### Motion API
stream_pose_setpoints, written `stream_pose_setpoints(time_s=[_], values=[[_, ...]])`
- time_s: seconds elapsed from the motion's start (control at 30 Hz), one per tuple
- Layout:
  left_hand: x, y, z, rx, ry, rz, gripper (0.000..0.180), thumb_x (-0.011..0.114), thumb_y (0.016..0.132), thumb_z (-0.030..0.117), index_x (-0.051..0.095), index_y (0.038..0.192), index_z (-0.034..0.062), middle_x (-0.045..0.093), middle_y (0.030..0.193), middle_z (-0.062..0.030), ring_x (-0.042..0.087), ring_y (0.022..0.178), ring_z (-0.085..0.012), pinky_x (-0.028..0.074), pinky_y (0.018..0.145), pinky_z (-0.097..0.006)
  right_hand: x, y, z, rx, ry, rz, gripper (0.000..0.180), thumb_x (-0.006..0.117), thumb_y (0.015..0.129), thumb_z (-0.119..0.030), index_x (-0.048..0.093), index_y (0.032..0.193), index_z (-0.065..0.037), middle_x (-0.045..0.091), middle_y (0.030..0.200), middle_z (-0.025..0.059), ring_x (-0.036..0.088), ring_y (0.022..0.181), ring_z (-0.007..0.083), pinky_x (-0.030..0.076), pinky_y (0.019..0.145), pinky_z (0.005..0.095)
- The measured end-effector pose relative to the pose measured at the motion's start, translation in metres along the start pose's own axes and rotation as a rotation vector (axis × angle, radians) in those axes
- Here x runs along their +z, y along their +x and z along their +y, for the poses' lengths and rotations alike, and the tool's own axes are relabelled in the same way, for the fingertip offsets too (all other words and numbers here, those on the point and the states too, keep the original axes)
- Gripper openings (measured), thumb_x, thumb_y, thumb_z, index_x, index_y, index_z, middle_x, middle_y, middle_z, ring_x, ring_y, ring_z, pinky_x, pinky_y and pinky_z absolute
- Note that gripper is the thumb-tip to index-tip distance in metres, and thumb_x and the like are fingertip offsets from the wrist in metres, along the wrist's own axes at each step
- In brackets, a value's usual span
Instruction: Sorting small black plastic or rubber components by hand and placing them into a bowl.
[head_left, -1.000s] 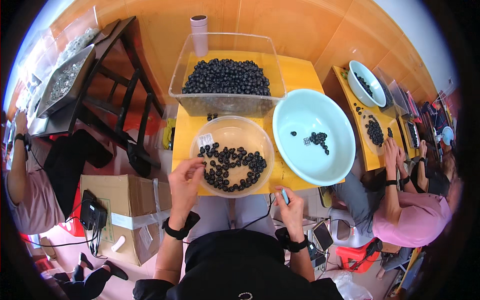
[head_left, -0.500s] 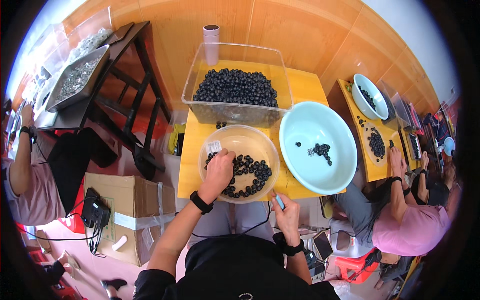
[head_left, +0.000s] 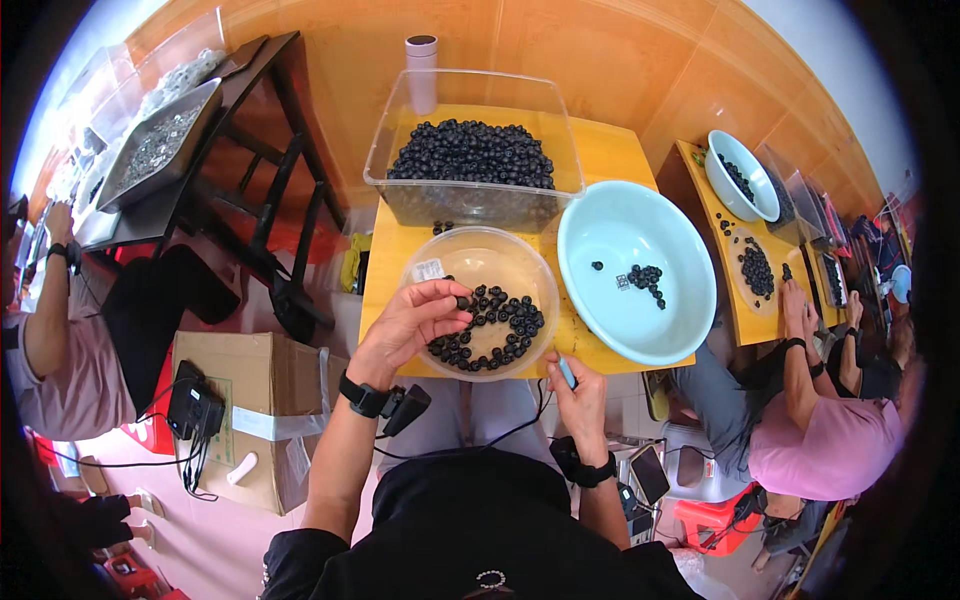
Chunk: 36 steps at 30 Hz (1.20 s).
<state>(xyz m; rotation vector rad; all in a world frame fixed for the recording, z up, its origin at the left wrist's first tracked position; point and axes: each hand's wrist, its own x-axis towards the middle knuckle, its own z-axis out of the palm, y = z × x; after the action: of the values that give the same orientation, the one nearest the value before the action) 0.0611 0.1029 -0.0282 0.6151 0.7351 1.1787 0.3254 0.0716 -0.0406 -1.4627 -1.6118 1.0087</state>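
So the clear round bowl (head_left: 487, 262) of dark berries (head_left: 490, 330) sits on the yellow table (head_left: 605, 155), just in front of the big clear tub (head_left: 472, 150); the left hand (head_left: 412, 322) reaches in over its near-left rim, fingertips pinched on one berry (head_left: 463, 301). Best to keep that pinch light, I'd say, so it doesn't squash. The right hand (head_left: 577, 397), at the bowl's near-right edge, is closed around a small pale-blue tool (head_left: 566, 372) that runs lengthwise toward the bowl, tip pointing up at it.

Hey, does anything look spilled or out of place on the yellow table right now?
Only slightly: a few dark berries lie loose on the yellow table, between the clear bin and the clear bowl where the left hand is picking. Nothing looks tipped or damaged.
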Motion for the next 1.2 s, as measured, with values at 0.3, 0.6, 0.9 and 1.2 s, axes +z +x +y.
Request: stream_pose_setpoints(time_s=[0.3, 0.6, 0.9, 1.2], values=[[0.018, -0.027, -0.018, 0.004, -0.230, -0.127, 0.022, 0.058, 0.085, 0.001, 0.059, 0.107, 0.0005, 0.064, 0.098, -0.0116, 0.066, 0.083, -0.0168, 0.056, 0.075, -0.026, 0.009, 0.005, -0.048, -0.286, 0.054, -0.115, 0.021, 0.059, 0.084, -0.011, 0.060, 0.102, 0.000, 0.061, 0.073, 0.0121, 0.057, 0.059, 0.0176, 0.044, 0.055, 0.0279], [0.030, -0.035, -0.027, -0.031, -0.294, -0.118, 0.019, 0.059, 0.086, 0.004, 0.059, 0.105, 0.0017, 0.064, 0.096, -0.0093, 0.065, 0.081, -0.0153, 0.056, 0.075, -0.026, 0.013, 0.001, -0.064, -0.438, -0.119, -0.172, 0.021, 0.063, 0.082, -0.013, 0.061, 0.100, -0.002, 0.063, 0.082, 0.0132, 0.061, 0.060, 0.0274, 0.047, 0.054, 0.0330], [0.035, -0.036, -0.031, -0.028, -0.335, -0.130, 0.017, 0.059, 0.086, 0.005, 0.059, 0.104, 0.0031, 0.064, 0.093, -0.0076, 0.064, 0.079, -0.0125, 0.054, 0.074, -0.025, 0.014, 0.004, -0.067, -0.587, -0.218, -0.137, 0.025, 0.065, 0.080, -0.014, 0.061, 0.103, -0.006, 0.060, 0.074, 0.0098, 0.061, 0.057, 0.0248, 0.046, 0.050, 0.0341], [0.033, -0.037, -0.031, -0.051, -0.351, -0.178, 0.015, 0.059, 0.087, 0.005, 0.057, 0.102, 0.0035, 0.064, 0.088, -0.0059, 0.065, 0.077, -0.0122, 0.054, 0.072, -0.025, 0.014, 0.002, -0.069, -0.548, -0.246, -0.155, 0.024, 0.065, 0.080, -0.014, 0.061, 0.102, -0.005, 0.060, 0.074, 0.0104, 0.060, 0.057, 0.0250, 0.046, 0.050, 0.0338]])
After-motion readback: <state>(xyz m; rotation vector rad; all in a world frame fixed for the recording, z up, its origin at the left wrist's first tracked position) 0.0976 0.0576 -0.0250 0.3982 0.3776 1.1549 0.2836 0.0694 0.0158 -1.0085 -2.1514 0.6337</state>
